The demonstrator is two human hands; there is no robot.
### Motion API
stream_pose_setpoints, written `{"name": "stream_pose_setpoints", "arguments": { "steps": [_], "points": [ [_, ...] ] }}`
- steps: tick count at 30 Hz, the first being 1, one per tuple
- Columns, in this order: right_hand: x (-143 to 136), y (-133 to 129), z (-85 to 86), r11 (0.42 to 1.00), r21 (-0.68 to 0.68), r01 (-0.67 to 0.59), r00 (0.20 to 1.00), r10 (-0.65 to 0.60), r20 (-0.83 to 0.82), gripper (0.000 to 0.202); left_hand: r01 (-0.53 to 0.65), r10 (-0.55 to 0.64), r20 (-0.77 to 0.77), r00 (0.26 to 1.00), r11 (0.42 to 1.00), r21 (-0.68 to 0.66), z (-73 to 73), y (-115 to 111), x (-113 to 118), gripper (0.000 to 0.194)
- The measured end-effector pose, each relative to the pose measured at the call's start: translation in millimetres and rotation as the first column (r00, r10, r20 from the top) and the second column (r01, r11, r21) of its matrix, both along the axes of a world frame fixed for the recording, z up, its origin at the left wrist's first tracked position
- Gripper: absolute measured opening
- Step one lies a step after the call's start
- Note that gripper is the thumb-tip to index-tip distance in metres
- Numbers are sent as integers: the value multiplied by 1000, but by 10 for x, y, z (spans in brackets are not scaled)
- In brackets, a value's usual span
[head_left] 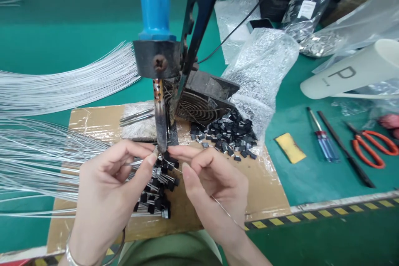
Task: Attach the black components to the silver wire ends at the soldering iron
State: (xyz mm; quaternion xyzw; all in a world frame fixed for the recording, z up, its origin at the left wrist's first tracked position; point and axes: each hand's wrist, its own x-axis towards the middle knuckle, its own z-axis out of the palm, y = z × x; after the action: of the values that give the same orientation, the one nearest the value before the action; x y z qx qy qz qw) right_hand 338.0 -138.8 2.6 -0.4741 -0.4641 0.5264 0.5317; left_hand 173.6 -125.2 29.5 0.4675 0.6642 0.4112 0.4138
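Note:
A blue-handled soldering iron [155, 8] hangs tip down in a black clamp on a stand. Just left of its tip, my left hand [109, 191] is closed, thumb and forefinger pinching what looks like a thin wire end; the fingertips mostly hide it. My right hand [215, 187] is closed on a thin silvery solder wire [224, 210], which trails across the palm. Its forefinger reaches to the right side of the tip. Under both hands lie several wires with black connectors [158, 203] on their ends.
Bundles of white wires [62, 87] lie left. Behind the iron stands a black fan [202, 99], beside loose black connectors [230, 133] on cardboard [264, 187]. Rightward are a yellow sponge [290, 148], screwdriver [324, 141], black rod [346, 149], orange-handled scissors-like tool [370, 145] and white cup [349, 70].

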Motion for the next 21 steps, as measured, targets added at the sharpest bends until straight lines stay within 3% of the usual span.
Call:
{"name": "stream_pose_setpoints", "arguments": {
  "steps": [21],
  "points": [
    [-8, 7, -29, 1000, 19, 19, 1000, -20, 1, 24, -10, 10, -3, 1000, 999, 44, -45, -4, 9, 7]
  ]
}}
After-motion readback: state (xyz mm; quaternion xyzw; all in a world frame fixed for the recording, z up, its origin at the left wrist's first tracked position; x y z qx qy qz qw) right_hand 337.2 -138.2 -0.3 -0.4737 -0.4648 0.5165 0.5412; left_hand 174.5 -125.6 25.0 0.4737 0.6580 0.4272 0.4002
